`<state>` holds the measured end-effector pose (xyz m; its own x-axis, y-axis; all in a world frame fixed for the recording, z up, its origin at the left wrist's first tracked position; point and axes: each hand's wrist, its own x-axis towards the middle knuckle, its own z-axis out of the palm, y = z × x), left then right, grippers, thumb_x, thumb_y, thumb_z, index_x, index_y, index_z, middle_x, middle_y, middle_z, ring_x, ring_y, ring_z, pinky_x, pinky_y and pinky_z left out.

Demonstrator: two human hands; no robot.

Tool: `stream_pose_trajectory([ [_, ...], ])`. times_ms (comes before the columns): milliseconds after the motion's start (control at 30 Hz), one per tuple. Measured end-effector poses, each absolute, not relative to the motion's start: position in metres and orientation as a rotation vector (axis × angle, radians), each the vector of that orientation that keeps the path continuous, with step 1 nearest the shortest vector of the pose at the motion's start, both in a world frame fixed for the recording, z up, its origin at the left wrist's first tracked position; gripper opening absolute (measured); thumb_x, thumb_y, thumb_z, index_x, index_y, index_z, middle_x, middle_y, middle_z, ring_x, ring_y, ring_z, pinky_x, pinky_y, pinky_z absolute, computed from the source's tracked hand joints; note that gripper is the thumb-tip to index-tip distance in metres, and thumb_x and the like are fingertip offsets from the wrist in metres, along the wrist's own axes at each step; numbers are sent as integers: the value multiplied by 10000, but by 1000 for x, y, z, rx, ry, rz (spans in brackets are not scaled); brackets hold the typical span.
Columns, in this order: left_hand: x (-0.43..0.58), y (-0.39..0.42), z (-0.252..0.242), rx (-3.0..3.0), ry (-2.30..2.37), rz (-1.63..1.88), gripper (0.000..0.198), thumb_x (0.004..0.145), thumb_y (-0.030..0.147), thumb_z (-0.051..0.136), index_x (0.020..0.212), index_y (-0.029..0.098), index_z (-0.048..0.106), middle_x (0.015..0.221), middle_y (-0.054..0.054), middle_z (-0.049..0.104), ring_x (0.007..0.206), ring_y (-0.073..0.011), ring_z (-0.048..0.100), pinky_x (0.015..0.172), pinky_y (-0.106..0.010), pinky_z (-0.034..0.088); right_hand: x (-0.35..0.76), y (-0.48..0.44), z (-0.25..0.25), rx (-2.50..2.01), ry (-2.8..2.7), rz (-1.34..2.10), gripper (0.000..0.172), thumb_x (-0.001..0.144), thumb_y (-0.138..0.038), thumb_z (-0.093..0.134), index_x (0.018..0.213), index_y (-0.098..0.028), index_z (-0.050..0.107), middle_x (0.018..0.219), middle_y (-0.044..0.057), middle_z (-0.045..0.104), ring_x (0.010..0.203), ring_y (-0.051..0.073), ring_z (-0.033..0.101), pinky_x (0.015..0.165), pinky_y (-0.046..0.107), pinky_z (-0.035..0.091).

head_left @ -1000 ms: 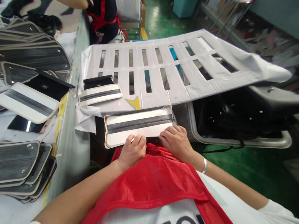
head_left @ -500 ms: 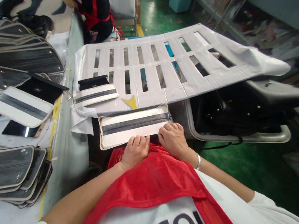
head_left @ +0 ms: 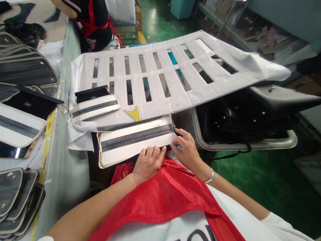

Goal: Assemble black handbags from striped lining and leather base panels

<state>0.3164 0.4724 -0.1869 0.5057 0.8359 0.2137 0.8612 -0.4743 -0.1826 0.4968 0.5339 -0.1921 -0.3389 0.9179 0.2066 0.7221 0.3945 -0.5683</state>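
In front of my lap lies a white panel with a dark stripe (head_left: 115, 154) and raised, folded-looking ends. My left hand (head_left: 150, 162) is closed over its near edge, right of the middle, with the fingers curled on a black strip there. At the panel's right end, my right hand (head_left: 187, 148) pinches the near corner with thumb and fingers, the index finger reaching up along the short side. What lies under the panel is hidden. A smaller-looking striped white panel (head_left: 95, 108) and a black piece (head_left: 92, 93) rest just beyond, on the slotted white sheet (head_left: 153, 108).
On the left table (head_left: 63, 144) lie stacks of dark rounded panels (head_left: 3, 190), another striped panel (head_left: 13, 124) and a phone (head_left: 8, 149). A yellow scrap (head_left: 133, 114) sits on the sheet. To the right stands a bin with black pieces (head_left: 252, 146). A co-worker (head_left: 92, 21) sits beyond.
My right hand has shifted from the near edge to the panel's right corner, its index finger now extended. The left hand keeps its hold. The whole view has turned slightly right.
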Motion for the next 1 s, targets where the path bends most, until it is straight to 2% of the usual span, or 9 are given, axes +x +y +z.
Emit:
stream_pose_trajectory([
  [167,322,480,-191,-2488,-1433,-233,307,914,188,416,1191,166,546,981,-88,622,835,-194,547,687,-343,372,489,537,-198,-1382,-2088,560,91,757,-143,526,675,-181,524,1277,157,498,1252,245,409,1022,442,343],
  [267,328,483,-191,-2509,-1532,-266,317,904,193,419,1187,141,553,972,-97,620,846,-208,547,698,-356,388,487,540,-202,-1387,-2061,639,33,747,-148,517,747,-179,527,1314,172,461,1266,241,402,1015,426,367],
  [300,329,484,-190,-2530,-1574,-262,326,899,197,426,1195,138,549,979,-103,617,861,-213,549,709,-360,397,488,541,-202,-1394,-2055,644,92,741,-155,524,829,-170,540,1328,183,443,1275,246,394,1016,430,370],
  [400,317,480,-186,-2651,-1662,-312,367,873,284,496,1210,146,544,1048,-114,606,958,-222,544,790,-356,424,489,544,-196,-1422,-2092,563,467,712,-183,571,1166,-128,476,1385,215,368,1310,287,342,1030,478,353],
  [467,293,470,-180,-2702,-1687,-444,428,853,343,537,1233,148,529,1129,-114,591,1051,-220,523,886,-349,417,486,546,-189,-1363,-2193,471,542,724,-194,580,1247,-140,447,1406,204,349,1312,315,331,1036,521,328],
  [567,241,440,-169,-2525,-1884,-635,379,863,338,528,1199,166,554,1148,-106,602,1096,-210,513,968,-373,383,468,544,-177,-1102,-2354,398,376,795,-205,538,1170,-190,539,1333,154,453,1247,306,406,1023,527,330],
  [700,180,404,-162,-2268,-2098,-637,210,849,333,558,995,214,650,997,-53,667,1002,-194,564,963,-408,366,417,533,-169,-707,-2551,541,232,869,-226,491,1060,-185,618,1051,103,597,992,217,539,896,378,440],
  [800,160,398,-165,-2341,-2071,-602,178,850,343,570,957,240,667,970,-21,685,1004,-174,571,1017,-417,304,379,528,-169,-580,-2724,596,196,898,-252,482,957,-174,651,925,79,595,871,185,528,822,324,431],
  [1000,158,406,-170,-2337,-2090,-679,149,871,289,541,862,258,686,917,12,695,1006,-161,553,1041,-419,274,356,525,-173,-609,-2781,602,243,921,-287,468,804,-170,646,849,52,583,822,158,500,777,290,369],
])
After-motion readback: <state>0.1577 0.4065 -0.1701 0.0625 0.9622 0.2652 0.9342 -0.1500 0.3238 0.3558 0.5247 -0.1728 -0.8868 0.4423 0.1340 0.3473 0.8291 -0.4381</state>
